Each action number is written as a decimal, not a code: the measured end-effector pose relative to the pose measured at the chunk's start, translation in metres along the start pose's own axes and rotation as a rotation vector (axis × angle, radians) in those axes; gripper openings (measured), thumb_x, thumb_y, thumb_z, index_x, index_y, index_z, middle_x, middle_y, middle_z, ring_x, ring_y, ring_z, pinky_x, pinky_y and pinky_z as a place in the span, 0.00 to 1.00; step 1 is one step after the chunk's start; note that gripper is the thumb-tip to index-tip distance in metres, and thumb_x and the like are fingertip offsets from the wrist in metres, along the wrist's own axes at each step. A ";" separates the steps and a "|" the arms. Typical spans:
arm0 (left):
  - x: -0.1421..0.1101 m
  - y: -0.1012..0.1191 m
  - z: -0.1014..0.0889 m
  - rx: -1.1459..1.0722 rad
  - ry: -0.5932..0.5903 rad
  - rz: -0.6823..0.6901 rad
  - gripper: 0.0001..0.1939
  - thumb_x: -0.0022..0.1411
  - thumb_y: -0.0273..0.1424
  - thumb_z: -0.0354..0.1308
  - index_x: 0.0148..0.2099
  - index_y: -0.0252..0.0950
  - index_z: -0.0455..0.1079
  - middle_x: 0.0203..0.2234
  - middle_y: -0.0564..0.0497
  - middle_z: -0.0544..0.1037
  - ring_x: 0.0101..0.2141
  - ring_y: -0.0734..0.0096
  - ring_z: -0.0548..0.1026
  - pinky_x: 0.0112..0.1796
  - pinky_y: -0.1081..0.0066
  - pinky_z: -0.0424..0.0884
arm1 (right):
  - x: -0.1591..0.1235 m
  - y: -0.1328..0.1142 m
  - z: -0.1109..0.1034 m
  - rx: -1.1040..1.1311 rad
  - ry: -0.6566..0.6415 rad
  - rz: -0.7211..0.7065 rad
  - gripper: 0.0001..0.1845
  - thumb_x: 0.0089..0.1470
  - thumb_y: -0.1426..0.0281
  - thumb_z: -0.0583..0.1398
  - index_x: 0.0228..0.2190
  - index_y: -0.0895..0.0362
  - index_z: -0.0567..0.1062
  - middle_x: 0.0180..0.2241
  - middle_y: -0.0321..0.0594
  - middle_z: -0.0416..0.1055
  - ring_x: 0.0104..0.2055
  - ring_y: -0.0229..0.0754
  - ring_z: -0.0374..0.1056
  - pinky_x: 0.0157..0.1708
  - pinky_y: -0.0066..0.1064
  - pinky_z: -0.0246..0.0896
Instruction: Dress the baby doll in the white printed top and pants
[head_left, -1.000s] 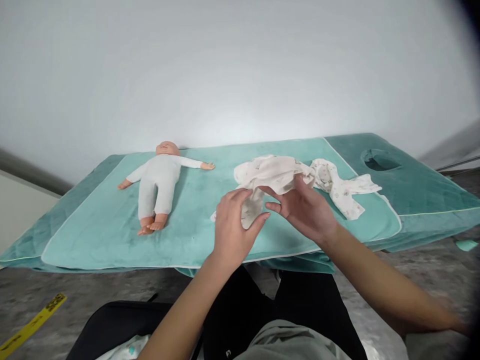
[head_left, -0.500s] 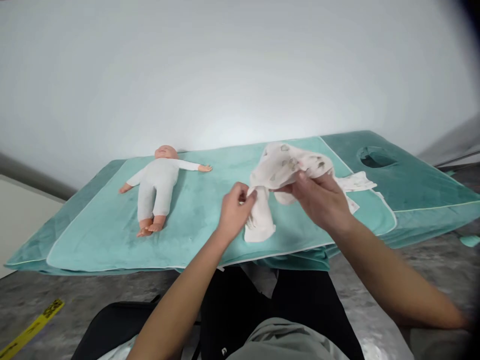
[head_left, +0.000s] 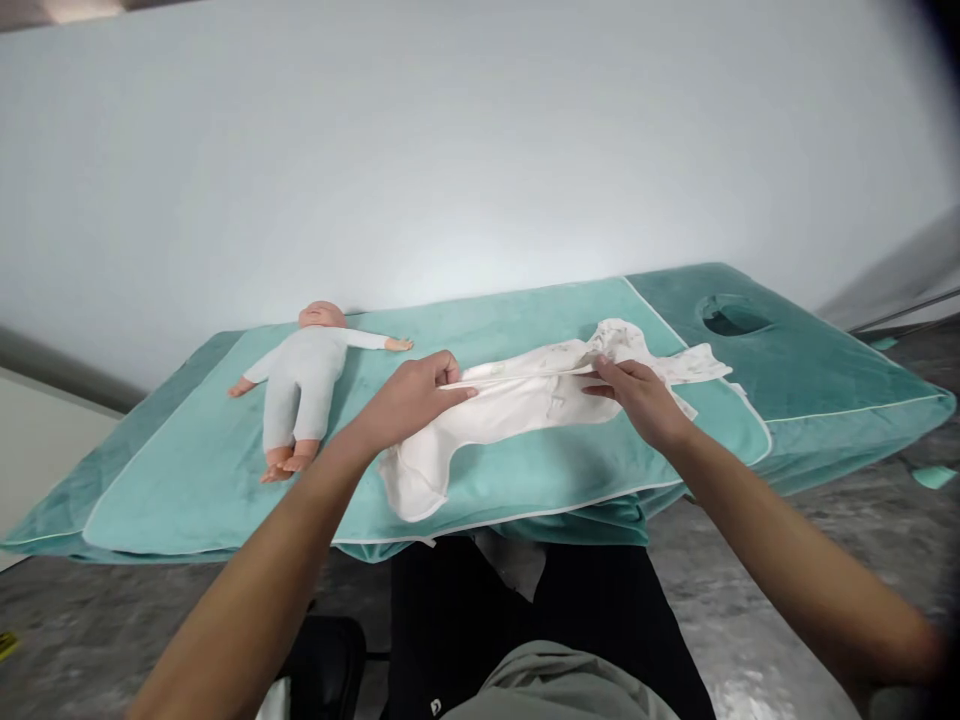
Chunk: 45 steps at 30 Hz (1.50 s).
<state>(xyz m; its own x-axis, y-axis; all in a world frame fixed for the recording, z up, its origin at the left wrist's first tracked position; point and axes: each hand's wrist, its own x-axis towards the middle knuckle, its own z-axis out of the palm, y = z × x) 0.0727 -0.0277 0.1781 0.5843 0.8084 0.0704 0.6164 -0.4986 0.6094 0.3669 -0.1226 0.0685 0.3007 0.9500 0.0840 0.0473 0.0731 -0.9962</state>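
Note:
A white baby garment with a faint print is stretched between my hands just over the green bed cover. My left hand pinches its edge near one end, and a leg or sleeve of the cloth hangs down below the fingers. Further along the same edge, my right hand grips the cloth between thumb and fingers. Beyond it the rest of the garment lies bunched, with a printed sleeve spread out to the right. On the left a baby doll in pale clothes lies on its back, arms out, apart from my hands.
The bed's green cover has a white-edged mat part and a round face hole at the right. A pale wall stands right behind the bed. A black seat is below at the left.
My left hand has moved left and my right hand slightly right, pulling the bunched garment out into a long strip. It has also come down lower. The doll stays put.

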 end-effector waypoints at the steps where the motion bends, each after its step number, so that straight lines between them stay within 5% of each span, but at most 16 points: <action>1: -0.002 0.000 -0.003 -0.016 0.026 0.023 0.15 0.59 0.40 0.61 0.30 0.39 0.61 0.24 0.56 0.65 0.26 0.73 0.62 0.27 0.71 0.56 | -0.001 0.000 -0.002 -0.082 -0.076 0.001 0.25 0.53 0.46 0.64 0.32 0.56 0.81 0.34 0.41 0.77 0.42 0.49 0.74 0.45 0.41 0.73; 5: -0.008 0.005 -0.013 -0.127 0.068 0.069 0.19 0.61 0.43 0.60 0.28 0.38 0.57 0.22 0.57 0.59 0.24 0.75 0.58 0.25 0.72 0.54 | -0.006 -0.023 0.007 -0.414 -0.590 -0.107 0.21 0.57 0.48 0.61 0.35 0.52 0.82 0.38 0.39 0.78 0.42 0.49 0.73 0.45 0.40 0.69; 7: -0.010 0.009 -0.015 -0.107 0.051 0.075 0.20 0.61 0.43 0.61 0.28 0.38 0.56 0.21 0.57 0.57 0.23 0.76 0.56 0.24 0.72 0.51 | -0.013 -0.045 0.023 -0.481 -0.709 -0.229 0.19 0.59 0.50 0.60 0.42 0.49 0.80 0.46 0.39 0.77 0.48 0.49 0.72 0.50 0.40 0.66; 11: -0.014 0.024 -0.015 -0.095 -0.007 0.146 0.19 0.59 0.43 0.63 0.28 0.38 0.59 0.20 0.57 0.58 0.23 0.77 0.56 0.24 0.73 0.51 | -0.022 -0.084 0.074 -0.431 -0.511 -0.471 0.22 0.55 0.54 0.64 0.48 0.50 0.75 0.51 0.42 0.72 0.54 0.51 0.68 0.54 0.42 0.62; 17: -0.024 0.051 -0.032 -0.147 0.024 0.174 0.16 0.56 0.43 0.65 0.32 0.40 0.64 0.21 0.56 0.63 0.22 0.76 0.61 0.24 0.73 0.56 | 0.011 -0.089 0.128 -0.467 -0.543 -0.419 0.13 0.56 0.59 0.60 0.35 0.56 0.74 0.31 0.36 0.72 0.33 0.41 0.65 0.35 0.32 0.58; 22: -0.026 0.033 -0.051 0.213 0.052 0.102 0.13 0.53 0.34 0.66 0.42 0.43 0.71 0.23 0.54 0.68 0.23 0.69 0.66 0.25 0.71 0.59 | 0.044 -0.106 0.119 -0.718 -0.427 -0.610 0.11 0.54 0.65 0.58 0.40 0.54 0.73 0.32 0.35 0.72 0.34 0.41 0.64 0.33 0.29 0.51; 30: 0.005 -0.045 -0.073 0.497 0.482 -0.022 0.13 0.54 0.22 0.52 0.40 0.38 0.73 0.42 0.41 0.75 0.43 0.52 0.73 0.42 0.59 0.68 | 0.078 -0.112 0.097 -1.085 -0.245 -0.557 0.20 0.60 0.68 0.49 0.50 0.57 0.71 0.36 0.46 0.75 0.37 0.48 0.67 0.36 0.32 0.54; 38: -0.002 -0.077 -0.084 0.130 0.464 -0.095 0.12 0.58 0.28 0.49 0.39 0.37 0.73 0.39 0.47 0.79 0.44 0.59 0.74 0.43 0.66 0.68 | 0.107 -0.111 0.077 -0.777 -0.079 -0.404 0.15 0.51 0.69 0.52 0.36 0.58 0.76 0.39 0.43 0.76 0.42 0.46 0.68 0.41 0.31 0.59; 42: 0.003 -0.099 -0.080 0.067 0.304 -0.129 0.11 0.61 0.35 0.51 0.41 0.38 0.71 0.41 0.49 0.80 0.43 0.60 0.74 0.44 0.67 0.67 | 0.113 -0.091 0.074 -0.561 -0.217 -0.166 0.16 0.47 0.63 0.56 0.34 0.59 0.75 0.33 0.40 0.74 0.35 0.42 0.67 0.34 0.30 0.60; 45: 0.016 -0.129 -0.069 0.105 0.264 -0.230 0.09 0.61 0.37 0.53 0.41 0.40 0.70 0.38 0.49 0.79 0.41 0.58 0.75 0.42 0.66 0.67 | 0.126 -0.076 0.071 -0.677 -0.354 -0.056 0.16 0.48 0.58 0.59 0.32 0.58 0.75 0.33 0.40 0.75 0.35 0.42 0.68 0.34 0.30 0.60</action>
<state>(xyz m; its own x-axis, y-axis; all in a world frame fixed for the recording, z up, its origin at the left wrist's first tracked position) -0.0336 0.0713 0.1552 0.2760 0.9493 0.1505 0.7750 -0.3124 0.5494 0.3331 0.0135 0.1535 -0.0375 0.9993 0.0079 0.6610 0.0307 -0.7497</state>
